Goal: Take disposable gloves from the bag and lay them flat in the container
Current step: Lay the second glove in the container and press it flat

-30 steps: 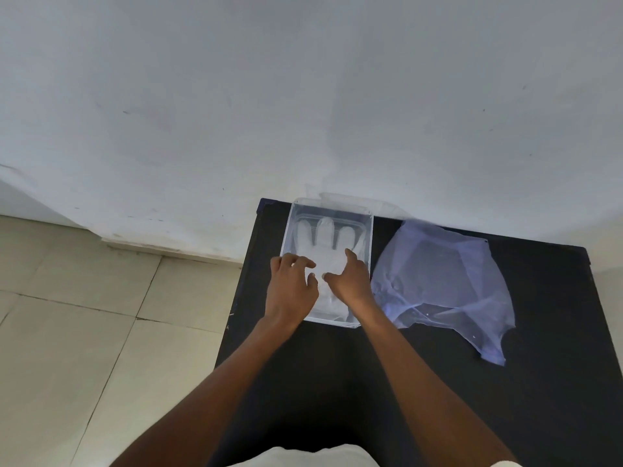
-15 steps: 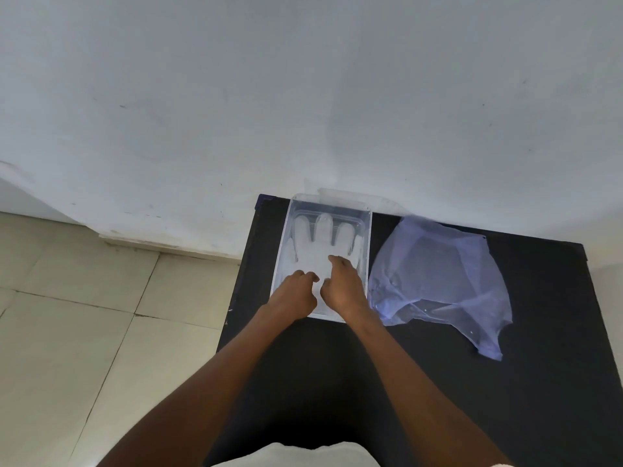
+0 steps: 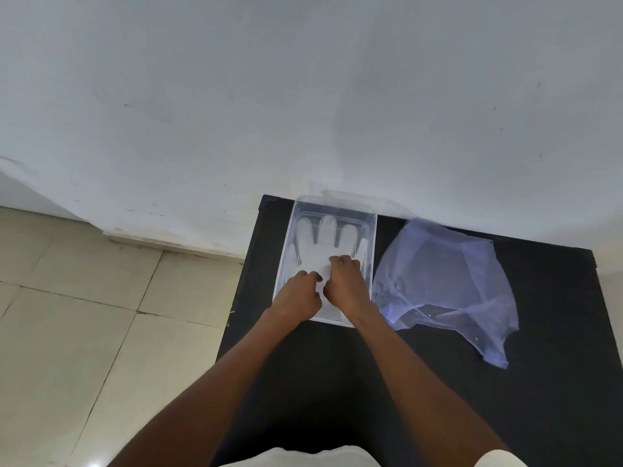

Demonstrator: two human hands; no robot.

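A clear rectangular container (image 3: 286, 254) stands at the table's far left corner, against the wall. Inside it a translucent white disposable glove (image 3: 312, 246) lies flat, its fingers pointing toward the wall. Both my hands are over the container's near half. My left hand (image 3: 296, 298) has its fingers curled down onto the glove's palm area. Right beside it, slightly farther in, my right hand (image 3: 347, 284) is curled on the glove the same way. They hide the glove's cuff. A crumpled bluish see-through bag (image 3: 445, 284) lies just right of the container.
The black table (image 3: 505, 399) ends at its left edge just beside the container, with beige floor tiles (image 3: 84, 332) below. A white wall (image 3: 303, 96) runs directly behind the container and the bag.
Both hands slid from the glove's finger bases toward its near end a second ago. Over the last half second they have barely moved.
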